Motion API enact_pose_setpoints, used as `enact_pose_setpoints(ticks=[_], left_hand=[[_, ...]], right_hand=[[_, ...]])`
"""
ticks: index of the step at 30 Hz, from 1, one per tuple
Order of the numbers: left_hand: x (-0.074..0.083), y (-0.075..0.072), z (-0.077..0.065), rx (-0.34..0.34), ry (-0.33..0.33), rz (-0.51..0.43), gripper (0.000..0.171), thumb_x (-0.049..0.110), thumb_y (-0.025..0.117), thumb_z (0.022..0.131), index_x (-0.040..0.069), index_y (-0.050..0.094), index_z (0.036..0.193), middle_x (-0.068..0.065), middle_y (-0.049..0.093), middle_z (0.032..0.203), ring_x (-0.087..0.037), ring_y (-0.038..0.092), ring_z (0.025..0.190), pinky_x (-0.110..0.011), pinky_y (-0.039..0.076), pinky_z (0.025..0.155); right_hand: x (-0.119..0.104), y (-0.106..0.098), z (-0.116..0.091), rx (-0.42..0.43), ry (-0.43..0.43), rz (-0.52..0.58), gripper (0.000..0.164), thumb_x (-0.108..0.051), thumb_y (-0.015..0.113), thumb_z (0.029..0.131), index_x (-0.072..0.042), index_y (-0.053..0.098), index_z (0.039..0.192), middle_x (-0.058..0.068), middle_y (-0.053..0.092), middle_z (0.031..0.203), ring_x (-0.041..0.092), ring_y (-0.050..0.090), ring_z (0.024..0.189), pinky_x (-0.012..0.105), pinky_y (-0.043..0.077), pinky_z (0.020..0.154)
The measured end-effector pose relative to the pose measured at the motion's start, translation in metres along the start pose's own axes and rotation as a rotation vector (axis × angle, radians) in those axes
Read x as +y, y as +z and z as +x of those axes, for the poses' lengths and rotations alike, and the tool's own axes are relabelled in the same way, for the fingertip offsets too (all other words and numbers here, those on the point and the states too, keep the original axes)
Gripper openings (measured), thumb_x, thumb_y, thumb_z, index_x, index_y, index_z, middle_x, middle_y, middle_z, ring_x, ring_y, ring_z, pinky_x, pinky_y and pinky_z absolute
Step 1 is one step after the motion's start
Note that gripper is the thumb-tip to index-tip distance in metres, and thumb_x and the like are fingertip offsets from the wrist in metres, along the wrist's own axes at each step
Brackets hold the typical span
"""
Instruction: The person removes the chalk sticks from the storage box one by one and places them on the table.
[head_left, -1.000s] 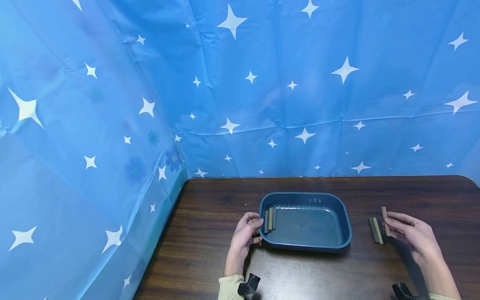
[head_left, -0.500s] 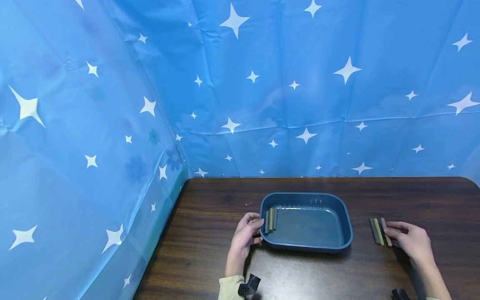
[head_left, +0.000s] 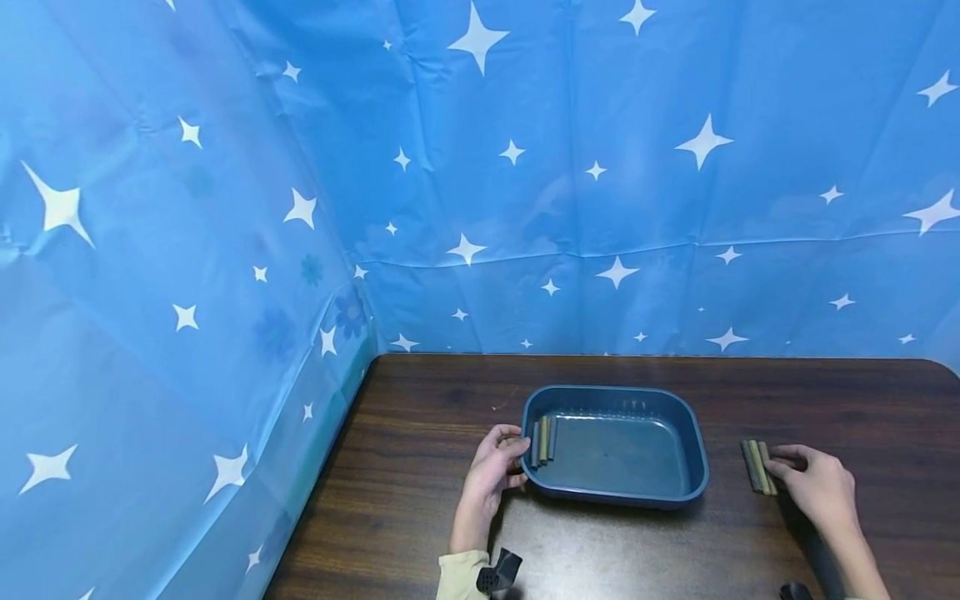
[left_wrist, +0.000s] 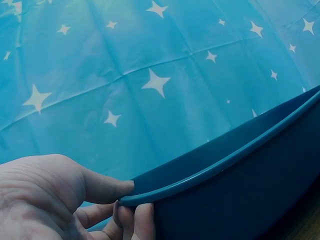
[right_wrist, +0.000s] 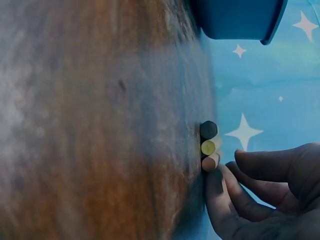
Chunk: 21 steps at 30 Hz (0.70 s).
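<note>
The left grip [head_left: 489, 468] is clamped on the left end of a blue tub [head_left: 622, 457], thumb over the inside of the rim and fingers against the outer wall. Inside the tub, along that same end, three short sticks lie side by side: a grey stick [head_left: 535, 444], an olive stick [head_left: 543, 442] and a blue-grey stick [head_left: 552, 438].

Well apart from the tub, on the right of the brown desk [head_left: 405, 500], the right grip [head_left: 817, 483] is at a second row of three: a dark stick [right_wrist: 208, 129], a yellow stick [right_wrist: 208, 147] and a brown stick [right_wrist: 210, 163], touching one another. A fingertip touches the brown one, nearest the hand; thumb and fingers stand apart.

A pale sleeve [head_left: 457, 575] and a black wrist device [head_left: 498, 572] show at the left wrist. A blue backdrop [head_left: 525, 200] with white stars hangs behind the desk.
</note>
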<state>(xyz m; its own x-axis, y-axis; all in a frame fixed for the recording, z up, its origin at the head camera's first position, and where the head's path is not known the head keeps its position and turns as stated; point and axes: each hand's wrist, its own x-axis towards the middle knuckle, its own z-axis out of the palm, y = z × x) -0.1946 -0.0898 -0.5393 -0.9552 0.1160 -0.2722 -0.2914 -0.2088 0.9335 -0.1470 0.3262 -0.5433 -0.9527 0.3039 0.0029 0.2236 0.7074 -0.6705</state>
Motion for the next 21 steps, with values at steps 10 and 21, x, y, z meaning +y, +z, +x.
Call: enact_pose_setpoints(ticks=[10, 21], left_hand=[[0.000, 0.001, 0.000, 0.000, -0.001, 0.000, 0.026, 0.006, 0.064, 0.098, 0.001, 0.052, 0.120, 0.000, 0.057, 0.083, -0.007, 0.054, 0.061, -0.019, 0.047, 0.047], [0.000, 0.000, 0.000, -0.006, 0.002, 0.002, 0.025, 0.006, 0.064, 0.098, 0.002, 0.052, 0.119, 0.000, 0.057, 0.084, -0.009, 0.055, 0.063, -0.019, 0.047, 0.049]], right_hand=[[-0.002, -0.005, -0.003, -0.003, 0.050, 0.019, 0.034, -0.009, 0.059, 0.103, 0.017, 0.061, 0.124, 0.033, 0.068, 0.109, 0.049, 0.063, 0.096, 0.059, 0.045, 0.079], [-0.021, -0.018, -0.010, 0.058, 0.098, 0.101, 0.059, -0.033, 0.031, 0.113, 0.016, 0.054, 0.135, 0.041, 0.054, 0.133, 0.060, 0.050, 0.118, 0.067, 0.041, 0.091]])
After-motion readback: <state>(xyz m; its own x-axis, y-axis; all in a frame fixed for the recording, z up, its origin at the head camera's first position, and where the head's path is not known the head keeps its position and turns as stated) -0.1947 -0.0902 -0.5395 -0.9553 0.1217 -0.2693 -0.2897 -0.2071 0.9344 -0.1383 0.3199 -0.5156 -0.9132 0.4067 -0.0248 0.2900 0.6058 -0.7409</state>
